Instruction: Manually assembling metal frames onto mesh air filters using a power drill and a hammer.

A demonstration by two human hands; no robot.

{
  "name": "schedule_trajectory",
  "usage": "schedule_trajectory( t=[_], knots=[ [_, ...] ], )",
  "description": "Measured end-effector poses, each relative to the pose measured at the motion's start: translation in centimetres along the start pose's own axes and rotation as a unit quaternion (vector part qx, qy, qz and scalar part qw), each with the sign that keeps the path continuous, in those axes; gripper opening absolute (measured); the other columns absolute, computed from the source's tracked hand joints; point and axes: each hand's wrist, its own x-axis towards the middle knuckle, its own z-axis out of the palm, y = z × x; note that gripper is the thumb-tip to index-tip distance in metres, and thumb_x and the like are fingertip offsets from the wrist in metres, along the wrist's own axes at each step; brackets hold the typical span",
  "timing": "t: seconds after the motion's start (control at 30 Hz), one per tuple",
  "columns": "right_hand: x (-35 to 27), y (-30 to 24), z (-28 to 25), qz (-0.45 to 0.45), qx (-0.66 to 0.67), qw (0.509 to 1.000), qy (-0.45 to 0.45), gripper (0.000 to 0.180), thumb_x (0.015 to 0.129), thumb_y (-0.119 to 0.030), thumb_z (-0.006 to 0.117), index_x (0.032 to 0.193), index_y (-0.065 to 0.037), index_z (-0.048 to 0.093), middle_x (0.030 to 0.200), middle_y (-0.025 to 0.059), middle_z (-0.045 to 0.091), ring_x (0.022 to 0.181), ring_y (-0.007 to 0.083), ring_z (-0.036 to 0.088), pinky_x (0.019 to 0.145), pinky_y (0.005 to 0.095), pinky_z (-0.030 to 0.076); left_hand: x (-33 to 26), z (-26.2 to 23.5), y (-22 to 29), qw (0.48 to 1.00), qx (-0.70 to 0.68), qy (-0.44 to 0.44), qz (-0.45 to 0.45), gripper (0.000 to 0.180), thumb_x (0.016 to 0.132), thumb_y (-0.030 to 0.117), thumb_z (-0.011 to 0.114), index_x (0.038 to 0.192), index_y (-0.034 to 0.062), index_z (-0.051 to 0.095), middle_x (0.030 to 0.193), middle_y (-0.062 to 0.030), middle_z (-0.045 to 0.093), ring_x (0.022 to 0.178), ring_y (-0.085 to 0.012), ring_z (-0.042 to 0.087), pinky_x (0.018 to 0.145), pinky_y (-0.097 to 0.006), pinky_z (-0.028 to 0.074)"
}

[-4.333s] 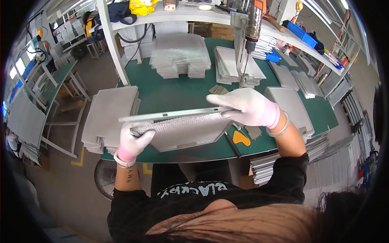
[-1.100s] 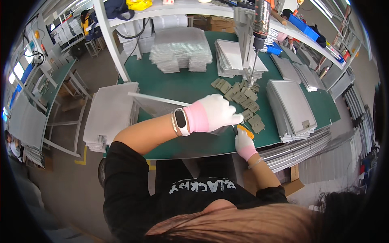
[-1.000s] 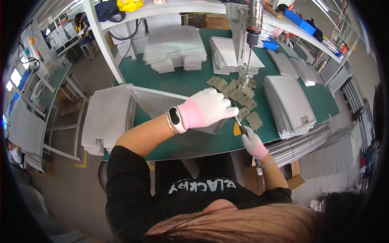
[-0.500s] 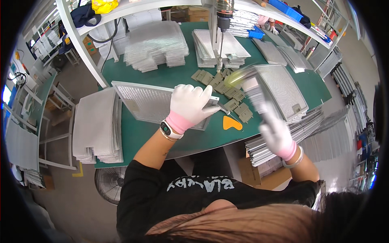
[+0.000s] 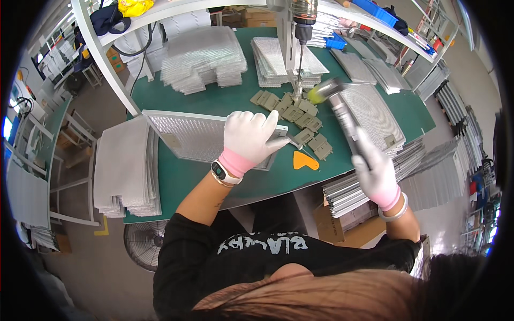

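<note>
A hammer (image 5: 344, 119) is gripped by its handle in the closed fingers of the right hand (image 5: 377, 168). A framed mesh panel (image 5: 195, 136), tilted on edge on the green table (image 5: 184, 184), is met by the curled fingers of the left hand (image 5: 249, 140); whether it is grasped cannot be told. Beyond, grey-green clips (image 5: 293, 113) are scattered and mesh sheets (image 5: 202, 59) are stacked.

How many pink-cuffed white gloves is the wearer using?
2: one on the left hand, at the silver framed mesh panel; one on the right hand, gripping the dark, lime-tipped hammer. Neither is hidden.
</note>
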Motion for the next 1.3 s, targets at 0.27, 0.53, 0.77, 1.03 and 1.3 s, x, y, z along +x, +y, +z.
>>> schedule_trajectory(
  t=[0.27, 0.53, 0.77, 1.03, 1.3],
  knots=[
    [0.7, -1.8, -0.5, 0.047, -0.019, 0.979, -0.196, 0.063, 0.087, -0.002, 0.060, 0.147, -0.006, 0.042, 0.088, 0.0197, 0.065, 0.072, 0.0333, 0.065, 0.063, 0.0394, 0.053, -0.1, -0.1, 0.2, 1.000, -0.001, -0.005, -0.006, 0.058, 0.062, 0.052, 0.080, 0.100, 0.0101, 0.068, 0.064, -0.0035, 0.050, 0.057, -0.0242, 0.052, 0.056, -0.039, 0.042],
    [-2.3, -1.2, 4.2, 0.090, 0.117, 0.986, -0.076, 0.058, 0.088, -0.004, 0.060, 0.144, -0.009, 0.048, 0.084, 0.0229, 0.063, 0.073, 0.0390, 0.064, 0.066, 0.0422, 0.052, 0.3, -0.2, 1.3, 0.998, -0.022, 0.060, -0.026, 0.046, 0.063, 0.044, 0.079, 0.054, 0.0137, 0.047, 0.053, -0.0028, 0.040, 0.049, -0.0242, 0.045, 0.050, -0.039, 0.035],
    [-5.6, 2.4, 17.0, 0.222, 0.108, 0.935, -0.256, 0.060, 0.091, -0.012, 0.053, 0.149, -0.021, 0.041, 0.114, 0.0271, 0.060, 0.098, 0.0431, 0.062, 0.086, 0.0475, 0.051, 0.0, -0.1, 2.8, 0.993, -0.023, 0.103, -0.048, 0.039, 0.058, 0.033, 0.079, 0.052, 0.0156, 0.044, 0.052, -0.0021, 0.037, 0.047, -0.0235, 0.041, 0.049, -0.038, 0.030],
    [17.6, 1.9, 9.6, -0.051, 0.219, 0.894, 0.387, 0.072, 0.088, -0.010, 0.069, 0.147, 0.006, 0.031, 0.146, 0.0248, 0.037, 0.135, 0.0361, 0.040, 0.112, 0.0443, 0.034, -0.6, -0.1, 3.0, 0.992, -0.012, 0.115, -0.041, 0.032, 0.060, 0.026, 0.074, 0.052, 0.0169, 0.045, 0.052, -0.0005, 0.036, 0.047, -0.0224, 0.040, 0.049, -0.038, 0.029],
    [28.5, -1.1, 3.0, -0.287, 0.743, 0.603, 0.050, 0.032, 0.089, -0.008, 0.062, 0.119, -0.005, 0.050, 0.086, 0.0039, 0.060, 0.069, 0.0144, 0.059, 0.058, 0.0249, 0.049, 1.0, 1.6, 2.2, 0.994, -0.026, 0.083, -0.060, 0.027, 0.063, 0.022, 0.075, 0.056, 0.0149, 0.049, 0.054, -0.0004, 0.044, 0.051, -0.0225, 0.045, 0.055, -0.039, 0.033]
  ],
)
